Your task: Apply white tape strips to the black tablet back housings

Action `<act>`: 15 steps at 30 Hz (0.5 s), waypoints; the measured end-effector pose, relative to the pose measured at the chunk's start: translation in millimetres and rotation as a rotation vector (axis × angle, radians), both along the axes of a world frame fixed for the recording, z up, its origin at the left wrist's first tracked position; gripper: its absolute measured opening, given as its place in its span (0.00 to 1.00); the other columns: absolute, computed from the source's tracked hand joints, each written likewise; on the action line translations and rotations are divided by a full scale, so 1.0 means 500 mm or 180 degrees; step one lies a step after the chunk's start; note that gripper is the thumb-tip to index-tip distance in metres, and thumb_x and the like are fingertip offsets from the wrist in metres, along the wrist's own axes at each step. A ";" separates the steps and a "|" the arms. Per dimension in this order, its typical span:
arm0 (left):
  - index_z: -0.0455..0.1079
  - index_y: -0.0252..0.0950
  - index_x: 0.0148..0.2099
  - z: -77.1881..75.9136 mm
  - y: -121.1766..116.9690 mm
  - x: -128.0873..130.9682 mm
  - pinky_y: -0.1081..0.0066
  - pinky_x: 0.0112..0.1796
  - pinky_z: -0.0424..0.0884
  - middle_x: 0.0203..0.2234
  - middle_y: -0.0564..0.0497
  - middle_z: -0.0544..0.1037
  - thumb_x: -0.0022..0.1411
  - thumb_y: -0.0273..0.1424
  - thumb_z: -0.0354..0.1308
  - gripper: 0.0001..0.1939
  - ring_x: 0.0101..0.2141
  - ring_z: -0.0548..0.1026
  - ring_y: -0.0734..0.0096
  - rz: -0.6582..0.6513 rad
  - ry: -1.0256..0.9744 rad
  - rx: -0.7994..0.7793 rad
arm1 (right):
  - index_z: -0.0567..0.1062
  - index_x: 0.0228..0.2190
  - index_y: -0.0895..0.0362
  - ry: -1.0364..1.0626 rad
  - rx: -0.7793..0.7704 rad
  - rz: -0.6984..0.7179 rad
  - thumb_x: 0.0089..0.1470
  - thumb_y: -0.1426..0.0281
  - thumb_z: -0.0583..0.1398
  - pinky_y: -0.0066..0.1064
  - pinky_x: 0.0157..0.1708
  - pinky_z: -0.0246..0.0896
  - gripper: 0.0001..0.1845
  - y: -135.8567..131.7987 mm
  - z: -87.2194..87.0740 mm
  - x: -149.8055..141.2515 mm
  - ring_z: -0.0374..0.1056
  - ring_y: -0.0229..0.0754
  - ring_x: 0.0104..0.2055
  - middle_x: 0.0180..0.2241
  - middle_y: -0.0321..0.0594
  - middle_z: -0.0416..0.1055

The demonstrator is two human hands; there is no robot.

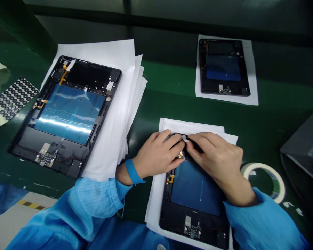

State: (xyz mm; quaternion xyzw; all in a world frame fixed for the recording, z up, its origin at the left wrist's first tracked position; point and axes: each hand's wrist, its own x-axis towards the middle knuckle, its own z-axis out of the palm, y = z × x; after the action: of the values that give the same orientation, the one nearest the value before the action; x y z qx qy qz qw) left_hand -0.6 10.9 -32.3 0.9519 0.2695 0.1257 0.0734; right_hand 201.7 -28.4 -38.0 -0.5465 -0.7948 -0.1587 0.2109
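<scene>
The view is mostly filled by a green worktop (151,107), smooth and faintly shiny; at the lower left, a pale floor (5,225) marked with a striped line is seen. At the left, one opened tablet (67,114) is carried by a fanned stack of white paper (125,100), and farther back at the right another opened tablet (223,67) is laid on paper. The tablet under the hands (198,208) is set nearest the body, flat on white sheets (153,205); it would probably be felt as light and stiff, fragile inside and easily slid on the paper, so it is best held by the black frame (162,212), with the blue panel (195,189) left unpressed. Over its far end the left hand (163,152) is curled, its grip too hidden to be told, while by the right hand (216,156) a small white piece (185,138) appears to be pinched between thumb and forefinger. Beside the right wrist a tape roll (262,166) is laid. The orange ribbon (170,179) is judged easily torn, and the white piece is likely soft and nearly weightless.
</scene>
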 end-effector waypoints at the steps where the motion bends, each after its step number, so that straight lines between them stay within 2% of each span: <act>1: 0.70 0.33 0.56 0.000 0.000 0.000 0.61 0.47 0.68 0.55 0.42 0.73 0.71 0.41 0.52 0.20 0.52 0.68 0.56 -0.0006 -0.0026 0.0004 | 0.77 0.36 0.58 -0.0029 0.0018 0.0029 0.58 0.71 0.64 0.30 0.28 0.55 0.04 0.001 0.002 -0.001 0.70 0.35 0.32 0.33 0.36 0.78; 7: 0.72 0.31 0.50 -0.003 0.000 0.000 0.61 0.49 0.69 0.52 0.42 0.75 0.70 0.40 0.54 0.17 0.52 0.69 0.55 -0.0014 -0.0205 0.0060 | 0.77 0.35 0.57 -0.0192 0.0040 0.0209 0.59 0.71 0.63 0.28 0.29 0.57 0.03 0.010 0.006 0.001 0.68 0.35 0.32 0.33 0.35 0.77; 11: 0.72 0.31 0.51 -0.006 -0.001 0.001 0.61 0.48 0.70 0.51 0.42 0.75 0.70 0.40 0.55 0.17 0.52 0.69 0.55 -0.0004 -0.0216 0.0038 | 0.79 0.36 0.57 -0.0251 -0.0121 0.0273 0.60 0.71 0.62 0.28 0.29 0.56 0.05 0.011 0.012 0.001 0.67 0.35 0.32 0.34 0.35 0.76; 15: 0.72 0.31 0.51 -0.006 0.000 0.001 0.61 0.48 0.70 0.51 0.43 0.76 0.70 0.40 0.55 0.17 0.52 0.69 0.55 -0.0007 -0.0154 -0.0053 | 0.79 0.35 0.59 -0.0600 -0.0342 0.0287 0.61 0.72 0.59 0.32 0.25 0.53 0.08 0.004 0.024 -0.006 0.64 0.37 0.30 0.33 0.38 0.75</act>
State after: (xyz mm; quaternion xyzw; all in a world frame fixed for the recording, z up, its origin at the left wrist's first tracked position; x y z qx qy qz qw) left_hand -0.3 10.8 -35.4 0.9483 0.2677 0.1463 0.0880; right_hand 198.5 -26.6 -25.8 -0.5033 -0.8422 -0.1569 0.1126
